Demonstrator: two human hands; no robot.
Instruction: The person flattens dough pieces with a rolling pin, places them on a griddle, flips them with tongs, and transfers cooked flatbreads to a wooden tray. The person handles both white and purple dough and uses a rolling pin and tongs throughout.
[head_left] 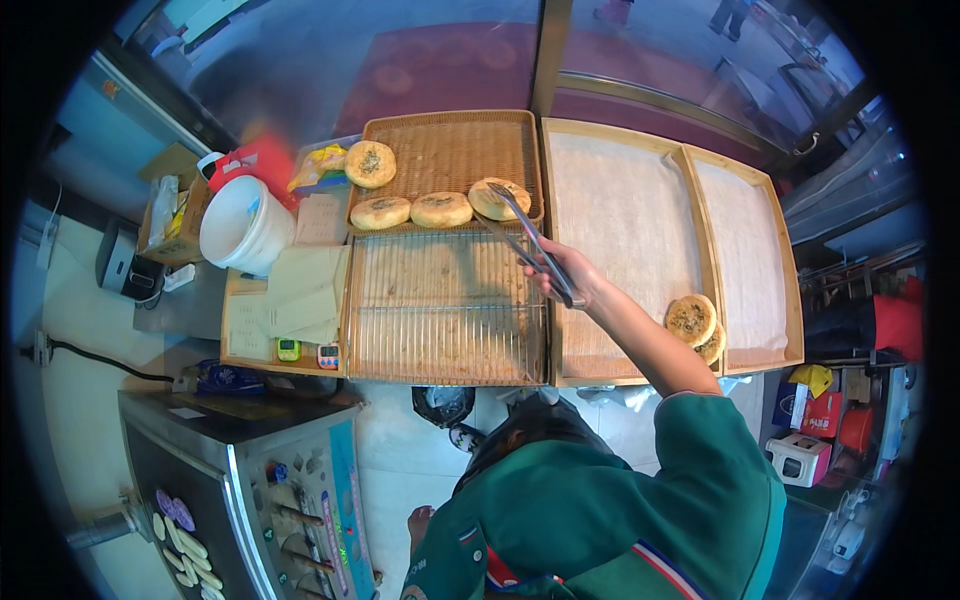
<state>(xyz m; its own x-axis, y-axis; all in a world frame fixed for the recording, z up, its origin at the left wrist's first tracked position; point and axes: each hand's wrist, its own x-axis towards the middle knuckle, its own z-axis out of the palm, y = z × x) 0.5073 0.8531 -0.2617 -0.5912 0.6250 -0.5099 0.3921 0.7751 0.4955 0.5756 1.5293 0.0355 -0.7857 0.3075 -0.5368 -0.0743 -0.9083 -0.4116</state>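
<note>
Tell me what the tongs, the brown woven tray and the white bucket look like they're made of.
Tongs: probably stainless steel, smooth; the grey arms catch the light.
Tray: woven rattan, or plastic imitating it; a brown basketwork texture shows.
Bucket: likely plastic, semi-gloss; its white wall looks evenly smooth.

The round breads [371, 164] were golden, their tops flecked with dark greenish brown, and the tongs [521, 214] silver-grey. The tray [460, 150] showed a brown woven pattern, the wire rack [450, 310] silvery parallel lines. Red, white and blue stripes trimmed the person's green shirt [600, 510].
</note>
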